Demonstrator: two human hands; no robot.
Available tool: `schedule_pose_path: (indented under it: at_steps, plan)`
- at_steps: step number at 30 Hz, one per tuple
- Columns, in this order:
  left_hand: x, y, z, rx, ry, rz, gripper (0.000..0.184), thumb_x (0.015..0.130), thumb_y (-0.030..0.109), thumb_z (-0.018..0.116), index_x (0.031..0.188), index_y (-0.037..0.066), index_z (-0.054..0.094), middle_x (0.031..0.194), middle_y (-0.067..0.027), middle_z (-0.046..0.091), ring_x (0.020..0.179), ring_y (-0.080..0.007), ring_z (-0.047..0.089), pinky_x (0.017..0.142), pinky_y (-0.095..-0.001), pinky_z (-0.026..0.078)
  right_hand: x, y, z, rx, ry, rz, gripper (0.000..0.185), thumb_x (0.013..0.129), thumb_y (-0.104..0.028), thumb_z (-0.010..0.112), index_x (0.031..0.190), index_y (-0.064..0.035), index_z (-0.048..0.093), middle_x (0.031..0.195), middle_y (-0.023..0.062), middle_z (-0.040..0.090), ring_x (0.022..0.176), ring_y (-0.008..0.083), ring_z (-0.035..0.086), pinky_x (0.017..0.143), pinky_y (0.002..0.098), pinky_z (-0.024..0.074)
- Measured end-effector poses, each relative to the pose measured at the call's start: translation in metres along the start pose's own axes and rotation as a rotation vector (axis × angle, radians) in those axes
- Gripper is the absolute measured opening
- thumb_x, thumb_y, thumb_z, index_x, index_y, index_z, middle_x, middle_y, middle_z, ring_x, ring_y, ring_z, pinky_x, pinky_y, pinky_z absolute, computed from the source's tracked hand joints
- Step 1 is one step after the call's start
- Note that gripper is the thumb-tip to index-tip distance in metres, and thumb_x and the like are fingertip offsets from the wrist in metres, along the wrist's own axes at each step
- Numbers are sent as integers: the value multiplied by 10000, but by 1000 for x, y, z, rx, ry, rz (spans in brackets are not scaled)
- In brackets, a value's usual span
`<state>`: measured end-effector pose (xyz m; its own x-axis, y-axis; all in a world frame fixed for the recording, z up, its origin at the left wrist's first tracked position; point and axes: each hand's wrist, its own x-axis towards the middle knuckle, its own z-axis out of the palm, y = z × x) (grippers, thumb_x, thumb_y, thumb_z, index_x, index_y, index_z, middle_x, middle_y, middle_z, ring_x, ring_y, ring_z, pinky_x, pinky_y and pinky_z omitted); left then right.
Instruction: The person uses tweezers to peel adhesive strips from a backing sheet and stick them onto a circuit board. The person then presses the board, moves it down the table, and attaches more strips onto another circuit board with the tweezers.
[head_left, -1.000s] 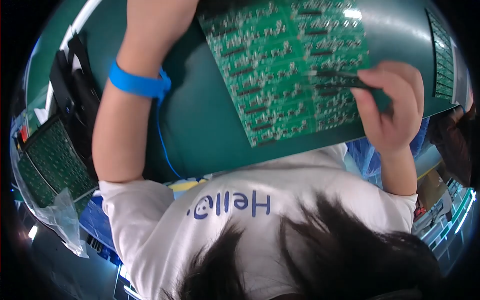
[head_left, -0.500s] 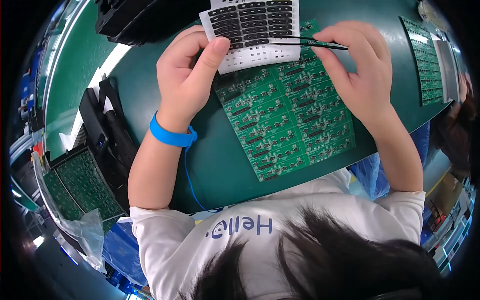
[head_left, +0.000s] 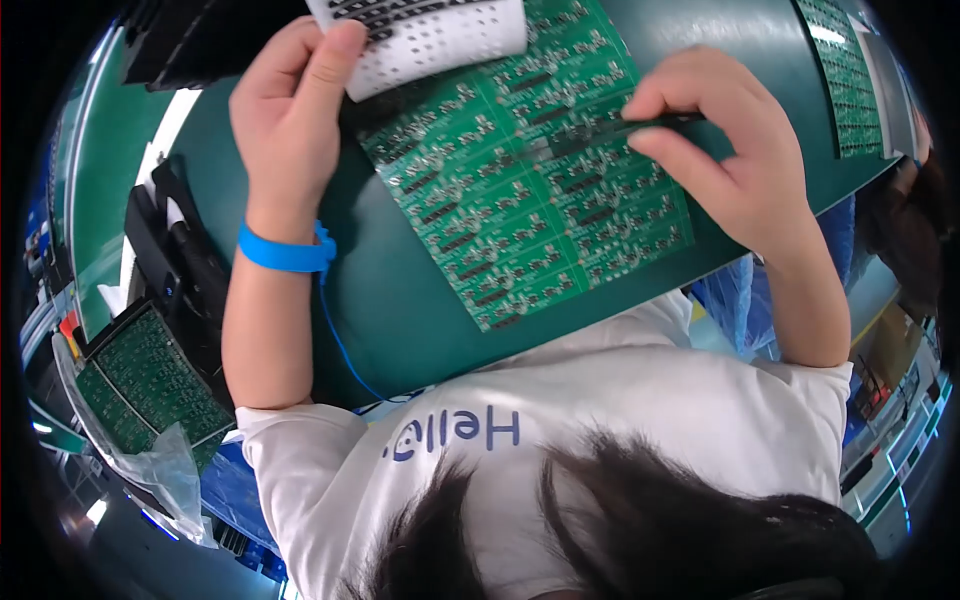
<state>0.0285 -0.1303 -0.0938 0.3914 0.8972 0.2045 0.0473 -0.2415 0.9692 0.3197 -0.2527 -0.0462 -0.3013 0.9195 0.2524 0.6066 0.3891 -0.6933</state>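
My left hand [head_left: 300, 110] pinches the edge of a white backing sheet [head_left: 460, 45] with rows of small black rounded pads. The sheet hangs over the far left part of a green circuit board panel [head_left: 555, 215] lying on the table. Between the thumb and fingers of my right hand [head_left: 735, 150] is a pair of black tweezers [head_left: 610, 128], its tips pointing left over the panel's middle. Motion blur hides whether the tips hold a pad. A blue wrist strap [head_left: 285, 252] with a thin cord is on my left wrist.
Another green board panel [head_left: 840, 85] lies at the right table edge. A black bin [head_left: 200, 40] stands at the far left, with dark straps [head_left: 175, 240] nearer. More boards [head_left: 155, 380] sit at lower left beside clear plastic. Another person is partly visible at far right.
The sheet and my left hand have moved left and away from the tweezers. The tweezers' tips have left the sheet and are now lower, over the panel. The whole view has shifted slightly.
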Motion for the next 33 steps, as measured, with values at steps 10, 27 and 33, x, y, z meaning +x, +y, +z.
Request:
schedule_pose_path:
  at_steps: [10, 27, 33]
  plan:
    - [5, -20, -21, -137, 83, -65, 201, 973, 125, 604, 1069, -47, 646, 954, -42, 660, 853, -94, 597, 766, -213, 465, -68, 13, -9, -281, -41, -175, 228, 689, -156, 764, 900, -156, 678, 885, -11, 634, 777, 207, 592, 670, 321, 418]
    - [3, -17, -27, -110, 81, -81, 242, 994, 142, 559, 1095, -69, 623, 1021, -100, 663, 934, -147, 619, 863, -283, 491, -67, 21, -10, -349, 9, -242, 231, 657, -193, 761, 873, -161, 687, 863, -19, 628, 750, 197, 580, 641, 311, 403]
    - [3, -8, -15, -108, 20, -58, 238, 997, 138, 552, 1089, -70, 622, 1025, -104, 662, 940, -148, 618, 869, -287, 493, -66, 21, -10, -341, 18, -247, 236, 644, -192, 765, 862, -153, 683, 853, -16, 627, 737, 194, 580, 631, 311, 400]
